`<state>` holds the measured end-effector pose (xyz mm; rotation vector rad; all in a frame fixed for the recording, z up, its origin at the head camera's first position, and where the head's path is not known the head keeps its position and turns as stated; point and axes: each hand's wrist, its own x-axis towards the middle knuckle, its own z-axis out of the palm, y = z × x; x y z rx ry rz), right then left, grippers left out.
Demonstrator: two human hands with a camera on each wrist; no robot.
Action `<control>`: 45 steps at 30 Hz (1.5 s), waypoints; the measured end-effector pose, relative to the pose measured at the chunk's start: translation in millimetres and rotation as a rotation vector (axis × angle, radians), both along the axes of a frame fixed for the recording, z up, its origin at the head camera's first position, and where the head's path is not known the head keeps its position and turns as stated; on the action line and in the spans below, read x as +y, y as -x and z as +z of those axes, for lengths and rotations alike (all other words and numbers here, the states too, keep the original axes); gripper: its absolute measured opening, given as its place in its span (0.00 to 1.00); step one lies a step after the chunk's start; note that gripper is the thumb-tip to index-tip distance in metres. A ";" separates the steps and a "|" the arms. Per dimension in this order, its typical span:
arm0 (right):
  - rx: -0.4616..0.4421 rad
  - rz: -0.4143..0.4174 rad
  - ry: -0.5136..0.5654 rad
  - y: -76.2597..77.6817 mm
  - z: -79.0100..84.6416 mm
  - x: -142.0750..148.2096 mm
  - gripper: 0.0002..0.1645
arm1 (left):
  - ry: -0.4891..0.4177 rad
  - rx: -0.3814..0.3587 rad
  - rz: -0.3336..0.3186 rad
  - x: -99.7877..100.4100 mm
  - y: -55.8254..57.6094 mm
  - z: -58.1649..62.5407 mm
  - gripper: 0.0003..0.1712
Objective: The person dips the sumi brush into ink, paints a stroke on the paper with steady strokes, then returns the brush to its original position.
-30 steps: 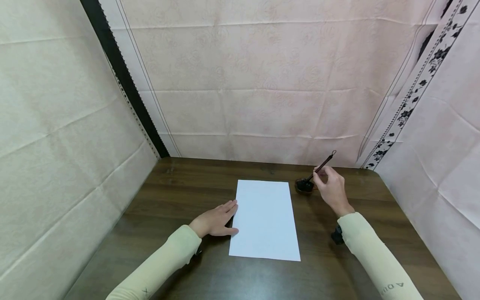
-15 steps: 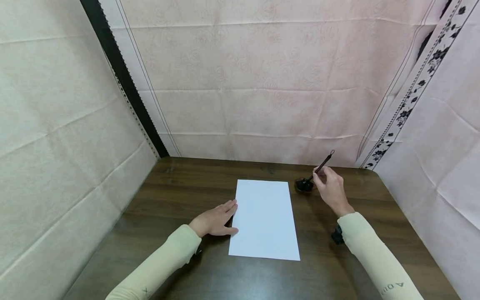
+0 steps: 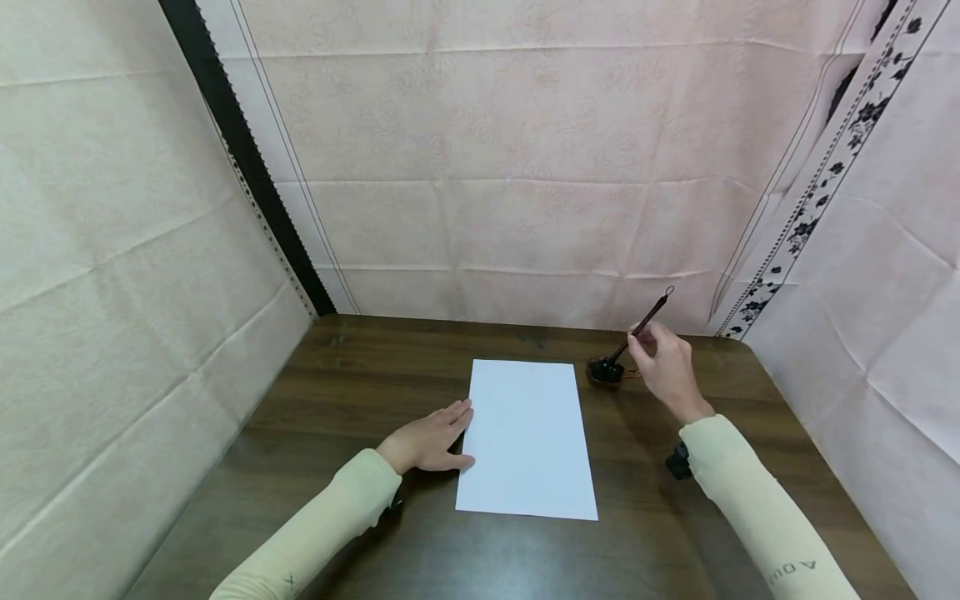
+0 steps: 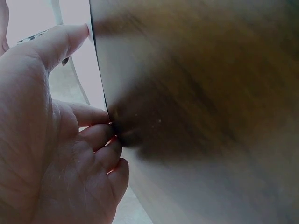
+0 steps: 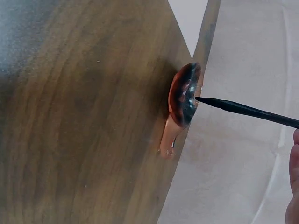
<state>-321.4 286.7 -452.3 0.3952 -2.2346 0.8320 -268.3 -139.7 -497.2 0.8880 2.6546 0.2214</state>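
A blank white sheet of paper (image 3: 527,442) lies on the wooden table. My left hand (image 3: 429,440) rests along its left edge, fingers straight, fingertips and thumb on the paper. To the right of the sheet stands a small brown dish (image 5: 174,93) with black ink in it. My right hand (image 3: 666,367) pinches a dark writing brush (image 3: 651,315) by its handle, the hanging loop pointing up. The brush's black tip (image 5: 205,100) is at the ink dish in the right wrist view; whether it touches the ink is hard to tell.
The brown wooden table (image 3: 315,392) is bounded by pale cloth (image 3: 480,208) hanging at the back and on both sides. A black strip (image 3: 255,167) runs down the left corner, a floral border (image 3: 825,183) down the right. Dark wrist devices (image 3: 678,461) show under the sleeves.
My right hand and the brush have risen slightly from the dish, the brush's top end moving up. My left hand still lies on the paper's edge.
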 end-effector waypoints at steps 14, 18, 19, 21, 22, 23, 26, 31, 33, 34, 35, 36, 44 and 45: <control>-0.068 0.007 0.012 -3.7 -6.7 -5.9 0.08 | 0.011 0.003 0.010 1.7 0.8 -1.6 0.54; -0.077 0.001 0.017 -3.4 -10.1 -6.5 0.08 | 0.003 0.000 0.009 2.2 0.2 -0.2 0.54; -0.079 0.002 0.018 -3.2 -10.8 -6.5 0.08 | 0.000 -0.001 0.010 2.3 0.0 0.2 0.54; -0.079 0.005 0.018 -3.0 -11.5 -6.7 0.08 | -0.004 -0.003 0.010 2.3 -0.3 1.1 0.54; -0.079 0.007 0.019 -2.6 -11.7 -6.7 0.08 | -0.004 -0.002 0.010 2.3 -0.2 1.3 0.54; -0.076 0.009 0.020 -2.2 -11.8 -6.7 0.08 | -0.006 0.000 0.009 2.3 -0.1 1.5 0.54; -0.070 0.017 0.021 -0.8 -11.2 -6.5 0.08 | -0.008 0.005 0.009 2.0 0.5 1.8 0.54; -0.067 0.019 0.016 0.9 -8.1 -5.5 0.08 | 0.001 0.007 0.012 1.3 0.4 1.7 0.54; -0.069 0.019 0.015 0.9 -6.1 -5.5 0.08 | 0.004 0.005 0.014 0.9 0.3 1.2 0.54; -0.071 0.019 0.016 0.9 -5.1 -5.7 0.08 | 0.005 0.003 0.014 0.7 0.3 1.1 0.54; -0.075 0.017 0.016 0.7 -4.0 -6.1 0.08 | 0.006 0.002 0.015 0.6 0.2 1.2 0.54; -0.078 0.016 0.017 0.3 -2.9 -6.8 0.08 | 0.004 0.000 0.015 0.6 0.1 1.2 0.54; -0.126 0.027 0.030 -0.6 -8.9 -10.7 0.09 | -0.001 -0.007 0.027 1.3 -2.0 1.7 0.53; -0.131 0.028 0.032 -0.4 -10.2 -10.7 0.09 | -0.002 -0.008 0.026 1.3 -2.0 1.7 0.54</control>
